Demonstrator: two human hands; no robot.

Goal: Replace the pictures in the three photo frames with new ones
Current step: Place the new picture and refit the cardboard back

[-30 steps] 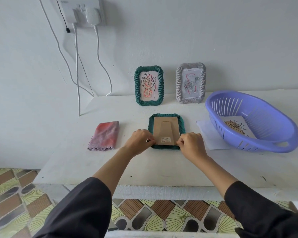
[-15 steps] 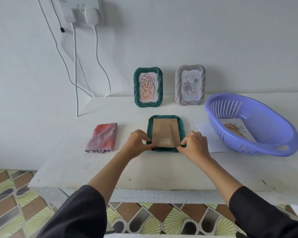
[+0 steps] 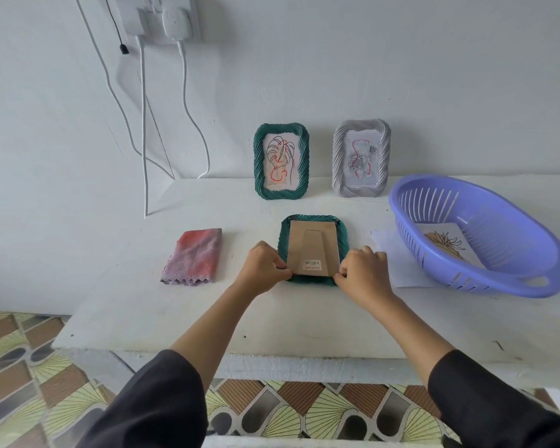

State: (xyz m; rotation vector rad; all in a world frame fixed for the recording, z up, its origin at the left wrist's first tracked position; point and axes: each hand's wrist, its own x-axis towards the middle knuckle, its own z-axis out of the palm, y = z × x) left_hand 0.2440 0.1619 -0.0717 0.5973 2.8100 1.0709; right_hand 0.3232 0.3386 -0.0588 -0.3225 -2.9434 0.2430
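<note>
Face down mid-bench: green frame, left hand and right hand fingertips pinched on cardboard back at its near corners. Light, thin, bendy backing, likely glass beneath; best pried gently at edges.

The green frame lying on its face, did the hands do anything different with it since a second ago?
Hardly. The left hand and right hand still pinch the near corners of the face-down green frame, fingers only shuffling on its cardboard backing, which is still in. The frame hasn't slid. The standing green frame, grey frame, cloth and purple basket stayed put.
</note>
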